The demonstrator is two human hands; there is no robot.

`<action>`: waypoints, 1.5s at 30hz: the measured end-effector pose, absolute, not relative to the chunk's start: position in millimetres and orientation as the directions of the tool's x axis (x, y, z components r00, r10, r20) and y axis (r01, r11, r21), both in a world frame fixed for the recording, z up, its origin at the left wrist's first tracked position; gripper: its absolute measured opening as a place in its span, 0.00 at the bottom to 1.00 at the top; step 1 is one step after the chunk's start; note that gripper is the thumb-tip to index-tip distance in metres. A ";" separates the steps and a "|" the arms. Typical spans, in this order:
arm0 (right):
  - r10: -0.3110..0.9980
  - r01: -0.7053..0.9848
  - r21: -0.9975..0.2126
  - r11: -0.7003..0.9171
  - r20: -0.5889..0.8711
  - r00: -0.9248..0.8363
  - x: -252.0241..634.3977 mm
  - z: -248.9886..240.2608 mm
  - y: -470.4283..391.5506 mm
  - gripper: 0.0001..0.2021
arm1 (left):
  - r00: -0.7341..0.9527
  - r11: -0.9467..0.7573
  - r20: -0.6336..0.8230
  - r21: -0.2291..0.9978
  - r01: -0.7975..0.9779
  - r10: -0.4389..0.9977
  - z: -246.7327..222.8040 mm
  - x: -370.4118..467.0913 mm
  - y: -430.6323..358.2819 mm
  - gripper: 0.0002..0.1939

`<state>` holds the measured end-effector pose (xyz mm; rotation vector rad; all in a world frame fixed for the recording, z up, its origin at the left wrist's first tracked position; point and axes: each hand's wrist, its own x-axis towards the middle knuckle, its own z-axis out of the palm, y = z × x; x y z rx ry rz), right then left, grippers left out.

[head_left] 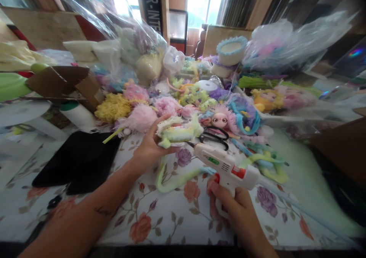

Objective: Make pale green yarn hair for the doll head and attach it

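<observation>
Right hand (232, 203) grips white plastic glue gun (225, 166); left hand (149, 146) clasps pastel fluff (180, 133) beside it; flowered white tablecloth (162, 227) open nearer, windows (201, 6) beyond.

The bare left forearm (113, 197) bears a small dark script-like marking (103, 211).

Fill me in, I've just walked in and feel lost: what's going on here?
A person is working with both hands over a flowered tablecloth. The left hand holds a pale fluffy piece; the right hand grips a white glue gun, its nozzle pointed at that piece and close to it. Whether they touch, I can't tell. Black-handled scissors and a pink-haired doll's head lie just beyond.
</observation>
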<state>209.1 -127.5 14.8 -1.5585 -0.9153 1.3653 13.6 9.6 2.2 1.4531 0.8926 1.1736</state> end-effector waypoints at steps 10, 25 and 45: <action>0.926 -0.001 -0.934 -0.358 -0.355 0.126 209.8 11.9 -128.9 0.16 | 0.247 -0.218 0.223 0.975 -0.048 0.943 -1.6 13.0 10.3 0.50; 0.915 -0.046 -0.928 -0.369 -0.371 0.157 211.3 13.0 -126.6 0.17 | 0.240 -0.132 0.167 0.979 -0.157 0.956 8.3 17.8 4.5 0.49; 0.940 0.016 -0.949 -0.315 -0.310 0.140 209.1 12.3 -130.1 0.18 | 0.249 -0.193 0.213 0.976 -0.104 0.945 -1.2 14.1 9.2 0.49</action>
